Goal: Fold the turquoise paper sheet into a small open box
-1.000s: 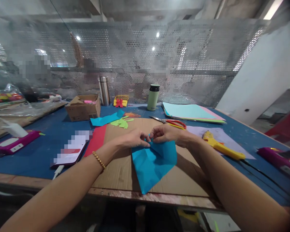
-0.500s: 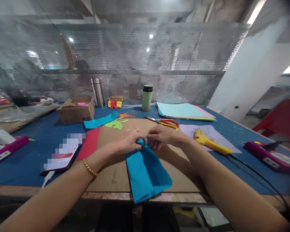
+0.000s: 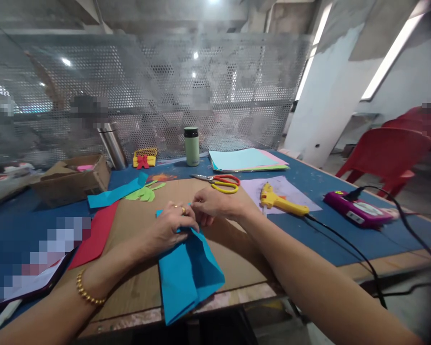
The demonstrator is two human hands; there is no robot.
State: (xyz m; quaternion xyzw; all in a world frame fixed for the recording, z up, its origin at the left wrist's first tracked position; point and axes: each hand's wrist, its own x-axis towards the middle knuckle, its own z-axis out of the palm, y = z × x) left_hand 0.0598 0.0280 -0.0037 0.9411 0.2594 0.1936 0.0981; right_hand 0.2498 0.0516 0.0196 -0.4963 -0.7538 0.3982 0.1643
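A folded sheet of blue paper (image 3: 181,275) lies on the brown cardboard (image 3: 136,268), its near end reaching over the table's front edge. My left hand (image 3: 175,223) presses on its far end, fingers bent and closed on the paper. Beside it, my right hand (image 3: 208,203) pinches the far right edge of the same paper, thumb and fingers together. The fingertips of both hands nearly meet, and the bit of paper between them is mostly hidden. Beyond my right hand lie scissors (image 3: 221,182) with red and yellow handles.
A yellow glue gun (image 3: 283,203) rests on lilac paper (image 3: 251,191), its cord running right past a purple power strip (image 3: 359,211). Left are red paper (image 3: 96,235), green paper pieces (image 3: 143,192), a phone (image 3: 43,273) and a cardboard box (image 3: 72,182). A green bottle (image 3: 192,148) stands behind.
The view has turned to the right, so everything sits further left. My left hand has shifted to lie flatter over the paper's far end; my right hand still pinches the edge.
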